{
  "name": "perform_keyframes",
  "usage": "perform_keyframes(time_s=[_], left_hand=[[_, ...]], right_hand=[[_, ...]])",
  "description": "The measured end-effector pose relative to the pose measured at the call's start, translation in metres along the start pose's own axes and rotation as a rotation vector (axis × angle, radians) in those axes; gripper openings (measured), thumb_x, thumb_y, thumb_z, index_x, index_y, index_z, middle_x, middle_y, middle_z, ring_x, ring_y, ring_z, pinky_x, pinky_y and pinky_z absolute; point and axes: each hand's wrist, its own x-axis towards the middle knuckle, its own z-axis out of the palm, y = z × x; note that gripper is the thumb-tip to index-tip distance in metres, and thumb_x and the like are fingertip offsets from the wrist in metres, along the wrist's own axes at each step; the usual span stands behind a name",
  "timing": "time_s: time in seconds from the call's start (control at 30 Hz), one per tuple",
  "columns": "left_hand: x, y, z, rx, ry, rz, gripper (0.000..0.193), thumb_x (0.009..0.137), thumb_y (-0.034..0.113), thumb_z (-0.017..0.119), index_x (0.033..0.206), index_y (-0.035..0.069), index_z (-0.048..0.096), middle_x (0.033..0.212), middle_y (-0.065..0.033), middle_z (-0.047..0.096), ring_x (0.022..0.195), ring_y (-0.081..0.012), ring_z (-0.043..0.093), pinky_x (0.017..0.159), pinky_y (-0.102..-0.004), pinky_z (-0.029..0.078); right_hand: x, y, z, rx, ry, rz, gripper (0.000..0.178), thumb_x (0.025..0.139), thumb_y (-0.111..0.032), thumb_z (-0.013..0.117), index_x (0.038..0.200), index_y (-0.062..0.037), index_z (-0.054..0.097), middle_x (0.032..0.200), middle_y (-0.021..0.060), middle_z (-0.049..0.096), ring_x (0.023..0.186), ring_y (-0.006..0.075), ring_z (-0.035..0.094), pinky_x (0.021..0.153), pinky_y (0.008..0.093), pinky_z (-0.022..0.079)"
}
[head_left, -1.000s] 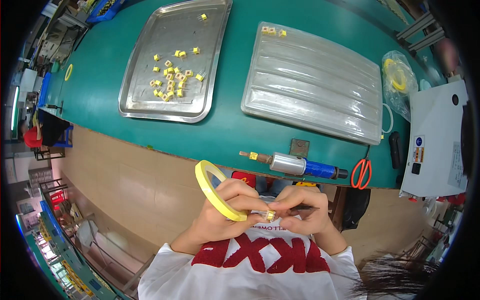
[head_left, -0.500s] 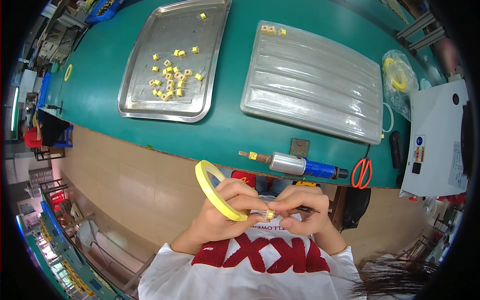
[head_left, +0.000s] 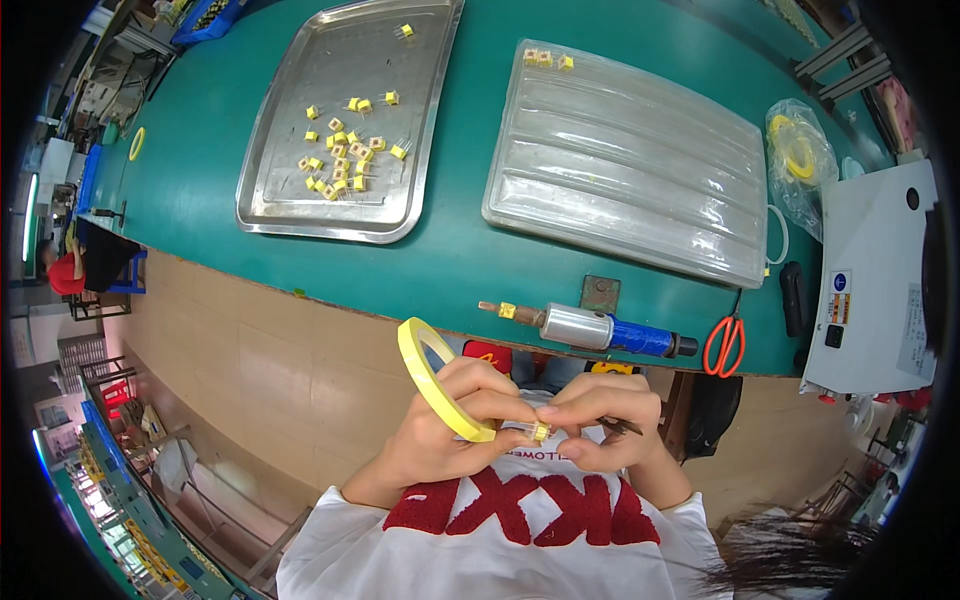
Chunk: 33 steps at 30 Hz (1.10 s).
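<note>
In front of my chest, my left hand (head_left: 452, 425) pinches a small yellow-taped coil with thin metal leads (head_left: 540, 432). A roll of yellow tape (head_left: 418, 377) hangs around or against the fingers of that same hand. My right hand (head_left: 612, 425) is closed, its thumb and forefinger close to the coil; whether they touch it is unclear. A thin dark tool (head_left: 622, 426), perhaps tweezers, sticks out of the right hand's grip, most of it hidden by the fingers.
A metal tray (head_left: 262, 200) of several similar coils lies on the green bench (head_left: 200, 190). Beside it sits a ribbed clear plastic tray (head_left: 620, 170) with 3 coils. Near the front edge are a blue-handled cylindrical tool (head_left: 600, 330), orange scissors (head_left: 724, 345) and a white machine (head_left: 870, 285).
The tape roll has shifted slightly to the right. The dark tool in my right hand has tilted a little, and the right fingers have moved slightly. The coil stays in my left hand.
</note>
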Motion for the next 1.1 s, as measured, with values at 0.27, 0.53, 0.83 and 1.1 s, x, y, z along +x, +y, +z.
perform_keyframes(time_s=[0.27, 0.53, 0.83, 1.1], left_hand=[[0.001, 0.001, -0.001, -0.005, 0.001, -0.008, 0.025, 0.065, 0.008, 0.082, 0.086, 0.008, 0.069, 0.082, -0.0034, 0.061, 0.073, -0.0216, 0.058, 0.066, -0.0331, 0.043], [0.001, 0.001, -0.001, 0.058, -0.009, 0.018, 0.028, 0.063, 0.006, 0.082, 0.088, 0.01, 0.068, 0.083, -0.0024, 0.06, 0.076, -0.0225, 0.058, 0.068, -0.0338, 0.044], [0.002, 0.0, 0.004, 0.236, 0.003, 0.096, 0.032, 0.063, 0.008, 0.082, 0.091, 0.014, 0.067, 0.083, 0.0017, 0.059, 0.077, -0.0193, 0.057, 0.075, -0.0337, 0.044], [0.003, -0.001, 0.008, 0.395, 0.064, 0.148, 0.033, 0.062, 0.012, 0.083, 0.091, 0.015, 0.067, 0.08, 0.0027, 0.058, 0.076, -0.0179, 0.057, 0.077, -0.0333, 0.045]], right_hand=[[0.0, -0.001, 0.001, -0.095, 0.018, 0.027, 0.023, 0.073, 0.0, 0.07, 0.095, 0.0051, 0.07, 0.083, 0.0164, 0.07, 0.065, 0.0179, 0.066, 0.057, 0.0238, 0.05], [-0.005, 0.003, 0.002, -0.078, 0.045, 0.038, 0.02, 0.076, -0.005, 0.072, 0.093, 0.0056, 0.069, 0.085, 0.0167, 0.069, 0.068, 0.0175, 0.065, 0.057, 0.0243, 0.05], [-0.007, 0.01, 0.005, 0.053, 0.084, 0.093, 0.022, 0.079, -0.009, 0.074, 0.095, 0.0034, 0.064, 0.085, 0.0131, 0.064, 0.067, 0.012, 0.057, 0.056, 0.0214, 0.043], [-0.008, 0.004, 0.012, 0.129, 0.116, 0.259, 0.022, 0.08, -0.007, 0.072, 0.096, 0.0, 0.058, 0.094, 0.0124, 0.06, 0.076, 0.011, 0.054, 0.065, 0.0214, 0.043]])
